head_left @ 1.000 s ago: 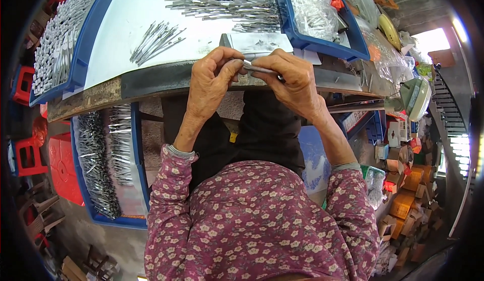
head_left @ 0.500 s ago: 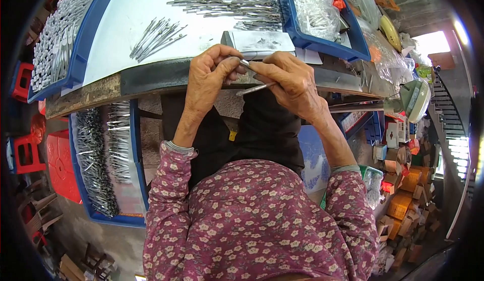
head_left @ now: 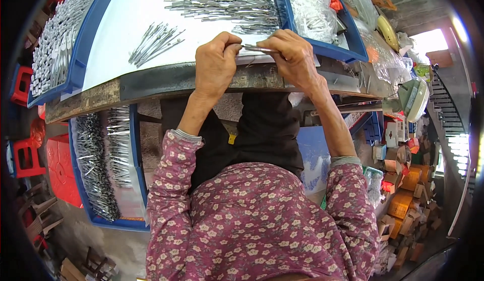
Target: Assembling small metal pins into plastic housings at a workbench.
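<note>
Compared with the earlier frames, both hands are seen a little farther over the counter edge, and the thin metal pin is now stretched level between them instead of being tucked under the fingers.

In the head view, the left hand is closed with thumb and forefinger pinched on the left end of the pin. The right hand is also closed, and its grip is narrow on the right end. The pin is held just above the white sheet, near the front edge of the counter.

A small loose bunch of pins lies to the left on the sheet, and a larger pile of metal pieces lies farther back. A blue tray of finished parts stands lower, beside the person's left knee.

For good work, it is judged that the pin should be kept straight and both pinches kept close to the joint, so that it is not bent. The wrists may be rested on the counter edge for steadiness.
</note>
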`<action>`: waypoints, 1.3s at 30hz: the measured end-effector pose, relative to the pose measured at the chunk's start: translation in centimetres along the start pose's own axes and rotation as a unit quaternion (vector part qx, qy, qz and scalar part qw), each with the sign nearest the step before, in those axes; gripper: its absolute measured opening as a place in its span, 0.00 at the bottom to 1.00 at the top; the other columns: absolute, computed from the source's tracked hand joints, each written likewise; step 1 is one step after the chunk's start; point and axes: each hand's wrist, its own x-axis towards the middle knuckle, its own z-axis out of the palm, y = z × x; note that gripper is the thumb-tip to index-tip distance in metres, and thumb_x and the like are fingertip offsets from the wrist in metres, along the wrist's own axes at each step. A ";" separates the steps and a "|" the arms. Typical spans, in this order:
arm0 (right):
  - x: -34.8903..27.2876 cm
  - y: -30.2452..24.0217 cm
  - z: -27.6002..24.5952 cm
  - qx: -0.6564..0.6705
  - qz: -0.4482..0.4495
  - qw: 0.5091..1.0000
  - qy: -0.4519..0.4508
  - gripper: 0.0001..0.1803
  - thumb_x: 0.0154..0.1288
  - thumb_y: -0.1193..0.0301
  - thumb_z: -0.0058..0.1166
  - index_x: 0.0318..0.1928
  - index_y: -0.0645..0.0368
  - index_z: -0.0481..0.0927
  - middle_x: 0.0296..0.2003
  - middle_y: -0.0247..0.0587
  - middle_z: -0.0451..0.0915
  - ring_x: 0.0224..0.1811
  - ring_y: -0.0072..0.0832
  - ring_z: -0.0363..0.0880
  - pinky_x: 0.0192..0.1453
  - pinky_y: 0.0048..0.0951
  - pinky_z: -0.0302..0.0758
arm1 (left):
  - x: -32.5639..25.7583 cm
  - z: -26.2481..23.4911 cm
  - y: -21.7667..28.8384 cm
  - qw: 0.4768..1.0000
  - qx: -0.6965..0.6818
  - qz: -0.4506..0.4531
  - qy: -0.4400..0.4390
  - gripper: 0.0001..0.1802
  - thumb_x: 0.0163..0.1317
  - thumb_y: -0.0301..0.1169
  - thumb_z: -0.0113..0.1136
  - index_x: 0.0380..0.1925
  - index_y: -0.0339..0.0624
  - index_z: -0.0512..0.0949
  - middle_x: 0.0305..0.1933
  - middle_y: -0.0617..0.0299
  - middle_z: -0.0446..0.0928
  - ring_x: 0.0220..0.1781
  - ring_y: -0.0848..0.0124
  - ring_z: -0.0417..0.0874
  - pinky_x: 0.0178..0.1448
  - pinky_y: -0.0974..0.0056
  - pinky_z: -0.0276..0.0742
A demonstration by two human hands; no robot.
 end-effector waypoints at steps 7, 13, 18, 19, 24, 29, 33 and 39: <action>-0.9 2.0 1.1 0.000 0.012 1.000 -0.014 0.14 0.46 0.84 0.55 0.35 0.57 0.79 0.26 0.38 0.74 0.33 0.36 0.73 0.36 0.32 0.70 | -0.1 1.0 -1.8 0.965 0.222 0.125 0.059 0.05 0.49 0.22 0.57 0.28 0.34 0.78 0.27 0.57 0.72 0.31 0.68 0.75 0.35 0.65 0.70; 0.2 1.8 0.6 0.112 0.107 0.987 0.048 0.08 0.57 0.76 0.56 0.38 0.62 0.78 0.28 0.36 0.80 0.27 0.20 0.75 0.29 0.22 0.71 | -0.1 1.0 -2.3 0.978 0.177 0.098 0.058 0.05 0.48 0.22 0.59 0.27 0.34 0.79 0.29 0.58 0.72 0.31 0.67 0.75 0.35 0.65 0.70; 3.3 -0.6 1.5 0.356 0.227 0.899 0.118 0.12 0.60 0.71 0.54 0.43 0.64 0.78 0.27 0.37 0.80 0.26 0.14 0.72 0.26 0.16 0.69 | -0.1 1.0 -2.1 0.982 0.160 0.084 0.052 0.04 0.48 0.22 0.60 0.26 0.35 0.80 0.30 0.59 0.73 0.30 0.68 0.75 0.34 0.65 0.70; 3.5 -0.7 2.2 0.357 0.204 0.900 0.142 0.12 0.60 0.71 0.53 0.43 0.63 0.78 0.27 0.37 0.79 0.26 0.14 0.72 0.26 0.16 0.69 | -0.1 1.0 -2.3 0.985 0.150 0.077 0.047 0.04 0.47 0.22 0.60 0.26 0.35 0.80 0.30 0.59 0.73 0.29 0.68 0.75 0.34 0.65 0.70; 2.3 -0.1 2.5 0.210 0.134 0.963 0.107 0.12 0.59 0.72 0.52 0.42 0.63 0.74 0.29 0.36 0.76 0.28 0.19 0.72 0.35 0.19 0.70 | -0.1 0.9 -1.9 0.985 0.149 0.073 0.044 0.05 0.47 0.23 0.60 0.26 0.36 0.80 0.29 0.59 0.73 0.29 0.69 0.74 0.33 0.66 0.69; 1.6 -0.7 0.6 0.113 0.173 0.978 0.021 0.11 0.61 0.68 0.52 0.40 0.63 0.74 0.25 0.36 0.77 0.27 0.19 0.73 0.36 0.21 0.70 | -0.1 0.8 -2.2 0.987 0.136 0.070 0.050 0.05 0.46 0.23 0.60 0.25 0.36 0.80 0.28 0.60 0.72 0.29 0.69 0.74 0.33 0.66 0.68; 3.4 -3.4 -1.5 0.219 0.127 0.951 0.175 0.10 0.64 0.68 0.50 0.38 0.63 0.75 0.23 0.35 0.78 0.27 0.16 0.72 0.33 0.19 0.69 | -0.1 0.7 -2.0 0.990 0.121 0.052 0.042 0.04 0.48 0.25 0.57 0.23 0.37 0.79 0.30 0.57 0.73 0.34 0.61 0.76 0.38 0.61 0.71; 1.7 -1.7 2.0 0.059 0.135 0.987 0.057 0.10 0.59 0.69 0.54 0.32 0.63 0.73 0.19 0.42 0.73 0.19 0.27 0.71 0.25 0.28 0.68 | 0.2 1.0 -2.1 0.989 0.130 0.051 0.041 0.03 0.48 0.25 0.57 0.23 0.37 0.79 0.30 0.58 0.73 0.34 0.61 0.76 0.38 0.60 0.71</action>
